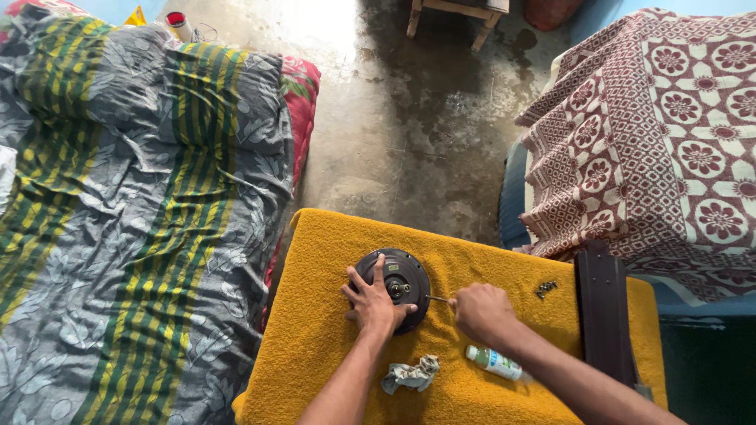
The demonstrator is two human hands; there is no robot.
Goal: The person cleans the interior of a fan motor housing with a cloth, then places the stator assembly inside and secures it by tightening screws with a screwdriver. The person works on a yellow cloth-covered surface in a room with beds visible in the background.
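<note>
Here the left hand [373, 303] lies flat with fingers spread on the black round motor [396, 284], which sits on the yellow-covered worktop [315, 330]. The right hand [482, 311] is clenched around a screwdriver [438, 298] whose tip points at the motor's hub. A rag [410, 374], a small bottle [494, 363] and some screws [545, 289] lie nearby.

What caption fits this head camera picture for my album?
Left hand steadies a round black motor housing on a yellow cloth while the right hand works a thin tool.
</note>
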